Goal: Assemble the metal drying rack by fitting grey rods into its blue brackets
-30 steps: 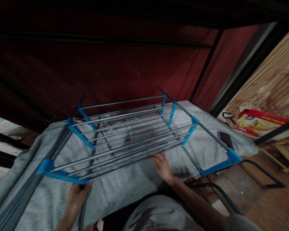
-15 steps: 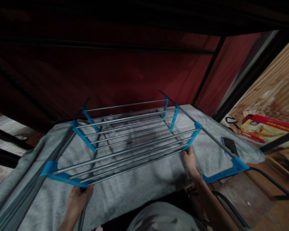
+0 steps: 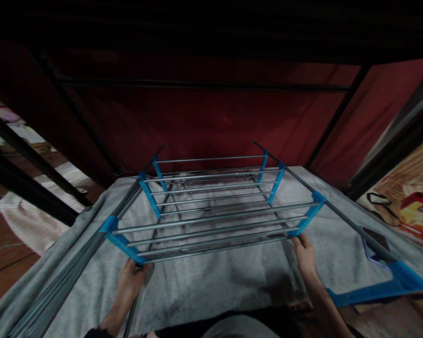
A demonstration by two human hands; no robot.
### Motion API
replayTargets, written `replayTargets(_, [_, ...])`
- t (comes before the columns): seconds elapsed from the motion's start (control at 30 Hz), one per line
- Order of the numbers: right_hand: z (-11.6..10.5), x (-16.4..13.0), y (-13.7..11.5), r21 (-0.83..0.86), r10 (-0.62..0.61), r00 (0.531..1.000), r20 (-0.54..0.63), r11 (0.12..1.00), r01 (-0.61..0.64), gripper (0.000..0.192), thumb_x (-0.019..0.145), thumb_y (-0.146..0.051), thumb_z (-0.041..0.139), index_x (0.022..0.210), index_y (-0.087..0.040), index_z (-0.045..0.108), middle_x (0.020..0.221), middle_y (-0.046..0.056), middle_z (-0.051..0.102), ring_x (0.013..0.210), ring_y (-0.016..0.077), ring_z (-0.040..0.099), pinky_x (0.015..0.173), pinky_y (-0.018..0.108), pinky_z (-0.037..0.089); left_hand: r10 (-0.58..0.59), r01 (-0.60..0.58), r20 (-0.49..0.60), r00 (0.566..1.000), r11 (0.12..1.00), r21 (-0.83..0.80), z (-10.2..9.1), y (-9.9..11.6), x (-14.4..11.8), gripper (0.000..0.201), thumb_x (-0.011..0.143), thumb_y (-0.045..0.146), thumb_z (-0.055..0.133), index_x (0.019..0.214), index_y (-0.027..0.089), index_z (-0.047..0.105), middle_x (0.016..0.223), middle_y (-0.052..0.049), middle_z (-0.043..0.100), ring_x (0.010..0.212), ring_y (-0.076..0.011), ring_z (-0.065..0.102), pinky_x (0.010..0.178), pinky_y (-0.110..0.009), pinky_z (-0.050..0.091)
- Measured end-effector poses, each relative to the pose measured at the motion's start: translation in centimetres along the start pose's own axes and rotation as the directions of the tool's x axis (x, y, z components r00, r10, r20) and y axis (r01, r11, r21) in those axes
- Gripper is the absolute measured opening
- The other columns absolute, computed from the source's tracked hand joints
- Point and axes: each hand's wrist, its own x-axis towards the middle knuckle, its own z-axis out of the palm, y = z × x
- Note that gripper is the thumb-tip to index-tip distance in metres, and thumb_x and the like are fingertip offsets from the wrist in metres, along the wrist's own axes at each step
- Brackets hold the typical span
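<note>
A folding drying rack [image 3: 215, 206] with grey metal rods and blue plastic joints lies raised over a grey towel [image 3: 211, 281]. My left hand [image 3: 132, 277] grips the rack's near left blue corner from below. My right hand [image 3: 305, 253] holds the near right blue corner. The rack's middle wing is lifted between both hands, roughly level. Longer side rails run past each hand toward me.
A dark red fabric wall [image 3: 211, 126] with black frame bars stands behind the rack. A phone [image 3: 373, 239] lies on the towel at the right, under a rail. A red box [image 3: 418, 211] sits at the far right. A pale cloth [image 3: 31, 220] lies on the floor at left.
My right hand slid from the middle of the front rod to the right blue corner. The view turned left, so the rack now sits more centred.
</note>
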Motion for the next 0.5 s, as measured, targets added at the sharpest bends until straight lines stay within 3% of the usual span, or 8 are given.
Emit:
replayTargets(0.2, [0.3,0.6,0.6,-0.007,0.021,1.0,0.005,1.0,-0.021,0.06,0.077,-0.055,0.054,0.121,-0.016,0.068,0.126,0.013,0.068,0.122,0.0325,0.058,0.108,0.044,0.039,0.057,-0.056,-0.046,0.997,0.998,0.017,0.3,-0.2,1.1,0.022,0.054,0.038,0.064,0.067,0.02,0.064,0.068,-0.004,0.065,0.063,-0.022,0.06,0.063,-0.035,0.054])
replayTargets(0.37, [1.1,2.0,0.2,-0.004,-0.007,1.0,0.012,1.0,0.007,0.057,0.078,-0.055,0.053,0.117,-0.017,0.069,0.126,0.013,0.068,0.119,0.0307,0.06,0.106,0.042,0.042,-0.006,0.006,-0.008,1.0,1.0,-0.027,1.1,0.2,2.0,0.024,0.053,0.036,0.064,0.07,0.02,0.065,0.068,-0.004,0.066,0.066,-0.0236,0.063,0.064,-0.035,0.054])
replayTargets(0.5, [1.5,2.3,-0.6,-0.048,-0.018,0.999,0.029,0.999,0.019,0.058,0.078,-0.053,0.051,0.118,-0.017,0.07,0.12,0.013,0.071,0.114,0.0311,0.063,0.102,0.041,0.045,-0.035,0.035,-0.002,0.999,0.995,-0.097,2.0,-1.3,2.6,0.028,0.052,0.039,0.066,0.072,0.019,0.065,0.069,-0.005,0.067,0.067,-0.0241,0.063,0.066,-0.036,0.054])
